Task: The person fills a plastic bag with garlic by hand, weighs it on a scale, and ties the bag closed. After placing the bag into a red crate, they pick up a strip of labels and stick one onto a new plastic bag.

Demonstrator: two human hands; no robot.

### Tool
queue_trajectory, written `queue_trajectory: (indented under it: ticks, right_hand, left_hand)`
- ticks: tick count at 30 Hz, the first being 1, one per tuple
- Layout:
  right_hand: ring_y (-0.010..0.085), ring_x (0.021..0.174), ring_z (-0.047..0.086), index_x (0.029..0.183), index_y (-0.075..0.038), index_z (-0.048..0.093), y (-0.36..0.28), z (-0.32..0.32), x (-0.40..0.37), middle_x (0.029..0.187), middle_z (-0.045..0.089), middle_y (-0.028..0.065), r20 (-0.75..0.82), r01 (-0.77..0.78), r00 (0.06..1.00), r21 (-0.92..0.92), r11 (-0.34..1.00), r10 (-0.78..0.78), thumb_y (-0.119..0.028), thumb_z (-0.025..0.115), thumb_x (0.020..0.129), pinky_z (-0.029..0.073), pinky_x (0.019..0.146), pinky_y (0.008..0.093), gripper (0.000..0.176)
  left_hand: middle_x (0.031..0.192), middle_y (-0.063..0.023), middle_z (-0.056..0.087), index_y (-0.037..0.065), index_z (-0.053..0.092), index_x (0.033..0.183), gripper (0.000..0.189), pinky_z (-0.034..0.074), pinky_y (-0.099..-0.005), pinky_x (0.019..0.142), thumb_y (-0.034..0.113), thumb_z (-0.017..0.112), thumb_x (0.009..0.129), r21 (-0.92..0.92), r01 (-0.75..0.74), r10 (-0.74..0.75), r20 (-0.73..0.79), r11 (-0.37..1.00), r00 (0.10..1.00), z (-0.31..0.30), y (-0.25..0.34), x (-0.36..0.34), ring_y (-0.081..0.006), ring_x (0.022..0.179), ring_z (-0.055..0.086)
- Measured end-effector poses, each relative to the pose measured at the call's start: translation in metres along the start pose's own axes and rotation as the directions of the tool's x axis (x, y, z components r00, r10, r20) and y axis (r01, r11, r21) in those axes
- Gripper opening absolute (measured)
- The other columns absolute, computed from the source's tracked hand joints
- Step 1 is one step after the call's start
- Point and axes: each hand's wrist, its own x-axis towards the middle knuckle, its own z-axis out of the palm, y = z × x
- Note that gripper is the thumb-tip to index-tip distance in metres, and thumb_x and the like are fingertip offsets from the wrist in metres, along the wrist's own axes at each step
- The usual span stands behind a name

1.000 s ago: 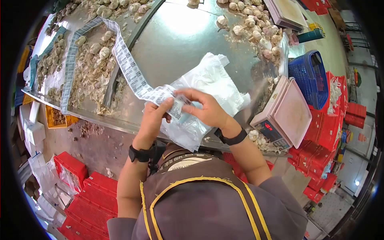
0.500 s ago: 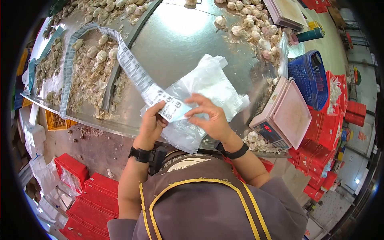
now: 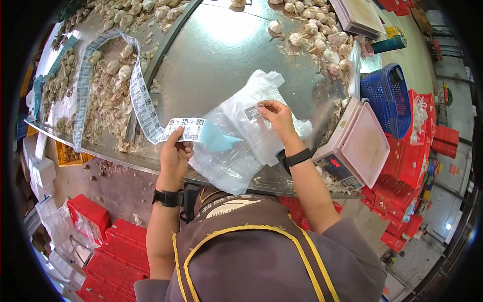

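My left hand [image 3: 177,153] pinches a long strip of printed labels [image 3: 143,107], thumb on top near its end. Past the thumb, the strip's bare light-blue backing [image 3: 216,139] sticks out over the plastic bags. Between thumb and fingers of my right hand [image 3: 277,118] is the edge of a single label [image 3: 252,112] with black print. That label lies over the upper part of the white plastic bags [image 3: 261,90], which are stacked on the metal table [image 3: 201,65]. From my left hand the strip curves away over the garlic skins at the left.
Garlic bulbs [image 3: 319,30] are heaped at the back right, and loose skins [image 3: 108,105] cover the left side. A scale [image 3: 365,143] stands at the right edge, beside a blue basket [image 3: 385,100]. Red crates [image 3: 118,251] stand on the floor.
My right hand has moved right and up, away from the strip, with one label now off it. My left hand has drawn the strip left and down, and the blue backing shows more.
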Motion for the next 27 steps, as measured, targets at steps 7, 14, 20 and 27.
queue_trajectory:
  ticks: [7, 14, 20, 27]
  right_hand:
    - [0.0126, 0.072, 0.063, 0.099, -0.005, 0.068, 0.021, 0.0, 0.015, 0.085, 0.067, 0.0035, -0.022, 0.128, 0.99, -0.311, 0.942, -0.142, -0.01, 0.073, 0.075, 0.051, 0.068, 0.0262, 0.025]
    - [0.0231, 0.083, 0.059, 0.103, -0.013, 0.068, -0.005, 0.003, 0.0, 0.099, 0.055, 0.0057, -0.27, 0.033, 0.909, -0.714, 0.699, -0.319, -0.021, 0.075, 0.073, 0.05, 0.074, 0.0349, 0.032]
    - [0.0246, 0.099, 0.052, 0.09, -0.014, 0.068, 0.027, -0.015, 0.002, 0.105, 0.052, 0.0062, -0.149, 0.115, 0.89, -0.841, 0.528, -0.43, -0.021, 0.076, 0.071, 0.045, 0.084, 0.0363, 0.022]
    - [0.024, 0.093, 0.057, 0.082, -0.009, 0.062, -0.032, 0.009, -0.034, 0.096, 0.059, 0.0052, -0.056, 0.342, 0.772, -0.802, 0.489, -0.633, -0.014, 0.076, 0.071, 0.046, 0.08, 0.035, 0.019]
  left_hand:
    - [0.07, -0.0006, 0.058, 0.009, 0.057, 0.089, 0.009, 0.033, -0.0209, 0.044, 0.016, 0.062, 0.087, 0.002, -0.006, 0.006, -0.025, 1.0, 1.0, -0.001, 0.002, 0.001, -0.009, 0.055, 0.048]
    - [0.072, 0.0, 0.058, 0.01, 0.057, 0.09, 0.009, 0.033, -0.0204, 0.045, 0.017, 0.063, 0.087, 0.022, -0.016, 0.017, -0.022, 1.0, 1.0, -0.003, 0.005, 0.001, -0.0079, 0.056, 0.048]
    - [0.073, 0.0004, 0.059, 0.01, 0.057, 0.092, 0.01, 0.033, -0.0192, 0.046, 0.017, 0.063, 0.088, 0.029, -0.039, 0.039, -0.016, 0.999, 0.999, -0.013, 0.009, 0.006, -0.0067, 0.057, 0.048]
    - [0.072, -0.0006, 0.059, 0.009, 0.057, 0.09, 0.01, 0.033, -0.0188, 0.043, 0.017, 0.062, 0.088, 0.003, -0.123, 0.123, 0.006, 0.992, 0.992, -0.01, 0.025, 0.001, -0.007, 0.055, 0.048]
